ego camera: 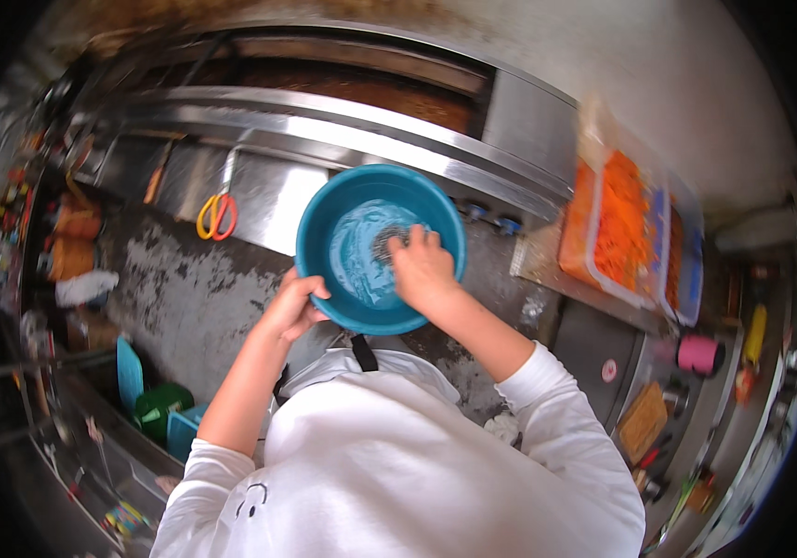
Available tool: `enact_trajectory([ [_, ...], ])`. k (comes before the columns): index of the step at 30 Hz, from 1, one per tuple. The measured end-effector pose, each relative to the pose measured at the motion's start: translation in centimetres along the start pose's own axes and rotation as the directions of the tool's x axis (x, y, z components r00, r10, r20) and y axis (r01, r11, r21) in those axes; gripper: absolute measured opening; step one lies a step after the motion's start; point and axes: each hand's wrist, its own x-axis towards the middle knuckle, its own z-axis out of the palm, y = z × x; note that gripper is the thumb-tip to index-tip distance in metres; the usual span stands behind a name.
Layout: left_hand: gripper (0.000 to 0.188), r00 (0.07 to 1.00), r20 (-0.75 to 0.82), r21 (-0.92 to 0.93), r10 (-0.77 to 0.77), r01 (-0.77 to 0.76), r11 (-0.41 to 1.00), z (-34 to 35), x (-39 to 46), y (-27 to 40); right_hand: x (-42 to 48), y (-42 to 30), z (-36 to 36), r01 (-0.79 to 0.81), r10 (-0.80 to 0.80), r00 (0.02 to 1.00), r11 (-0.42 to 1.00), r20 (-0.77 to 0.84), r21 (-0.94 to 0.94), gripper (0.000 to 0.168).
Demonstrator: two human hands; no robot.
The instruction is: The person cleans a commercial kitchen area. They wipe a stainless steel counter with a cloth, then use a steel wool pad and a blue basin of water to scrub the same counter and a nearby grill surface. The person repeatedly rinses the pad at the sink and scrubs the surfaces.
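Observation:
A round teal plastic basin [379, 322] is held up in front of me, with whitish, streaky liquid [360, 261] on its bottom. My left hand [297, 300] grips the basin's near left rim, the thumb over the edge and the fingers outside. Inside the basin, my right hand [426, 268] holds a grey metal scouring pad [388, 243] against the bottom. Scissors with a yellow and a red handle [217, 216] hang from the steel counter's edge beyond the basin, to the left. Part of the pad is hidden under my right fingers.
A long stainless steel counter [384, 143] runs across the far side. At right stand clear plastic tubs [590, 237] of shredded orange food [621, 216], with a pink container [699, 353] and a wooden board [642, 422] nearer. A green container [161, 411] is at lower left, above worn grey floor [182, 300].

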Motion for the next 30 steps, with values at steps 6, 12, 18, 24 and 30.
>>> enact_trajectory([
  [6,0.024,0.993,-0.093,-0.129,0.073,-0.084,0.988,-2.7,-0.9,0.2,3.0,-4.6,-0.5,0.210,-0.220,0.955,0.975,0.200,0.069,0.033],
  [12,0.038,0.996,-0.081,-0.250,0.026,-0.046,0.967,-9.9,-2.2,2.2,6.0,-11.9,1.3,0.329,-0.312,0.921,0.943,0.232,-0.039,0.034],
  [18,0.050,0.997,-0.078,-0.259,0.016,-0.036,0.965,-19.2,-1.9,4.4,11.4,-19.5,3.0,0.312,-0.285,0.903,0.950,0.322,-0.033,0.039],
  [24,0.053,0.992,-0.125,-0.243,0.013,-0.044,0.969,-29.8,-3.9,9.2,17.9,-30.1,3.5,0.306,-0.327,0.905,0.945,0.272,0.117,0.032],
  [30,0.048,0.975,-0.190,-0.307,0.111,-0.167,0.937,-39.4,-7.7,13.9,25.1,-38.3,2.7,0.153,-0.343,0.916,0.779,0.208,0.608,0.025],
])
